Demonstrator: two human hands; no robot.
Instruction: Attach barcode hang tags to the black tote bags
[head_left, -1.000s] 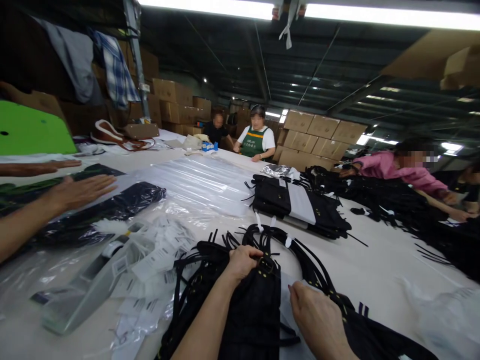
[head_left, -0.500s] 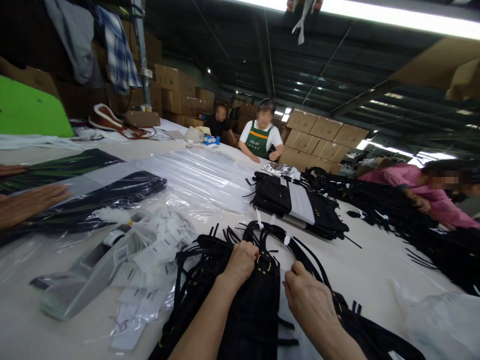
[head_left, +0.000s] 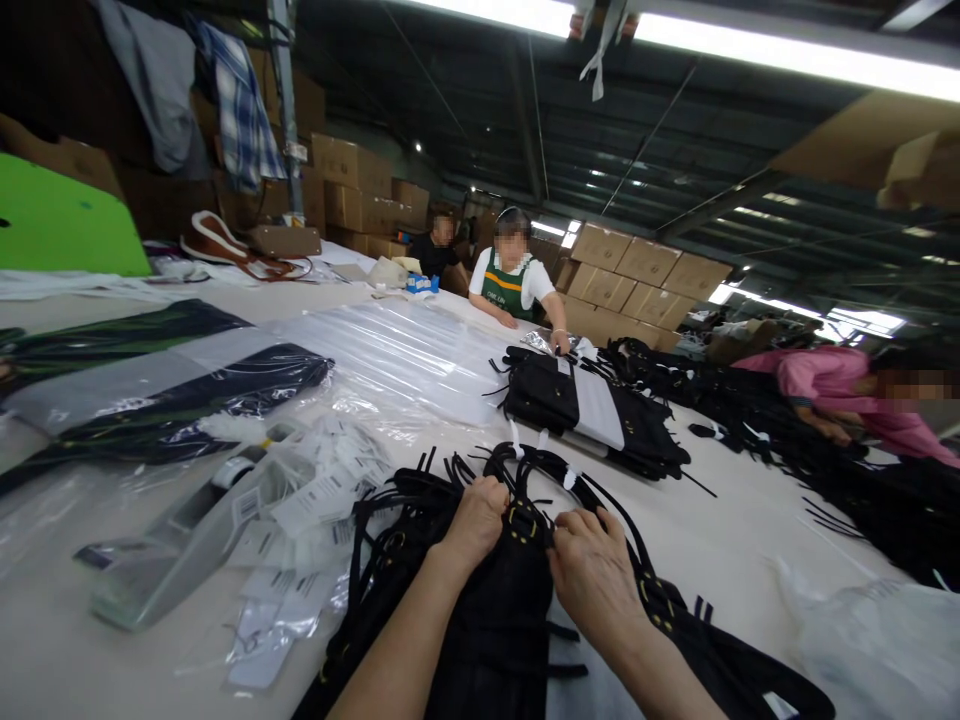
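Black bag (head_left: 499, 640): lies on the white table (head_left: 731, 570), directly before the wearer, its buckle (head_left: 523, 522) and 2 hands at the upper end. Loose straps spread beyond that end.

Left hand (head_left: 472, 520): fingers curled in and pressed together at the bag's upper end, just left of the buckle. What they pinch is hidden.

Right hand (head_left: 592, 570): fingers bent and close together, tips at the bag's edge, just right of the buckle. Cannot tell whether they pinch the strap or only touch it. A white sheet (head_left: 581, 695) shows below this hand, beside the bag.

Left of the bag: a heap of white tags (head_left: 307, 525), and next to it a clear tray (head_left: 180, 555). Further left, 2 dark pieces in clear plastic (head_left: 191, 400).

Beyond the bag: plastic film (head_left: 405, 355) laid flat; to its right, a black stack (head_left: 544, 388) with a white band (head_left: 598, 405) across it. A co-worker in a green apron (head_left: 504, 288) reaches 1 arm toward the stack's far side.
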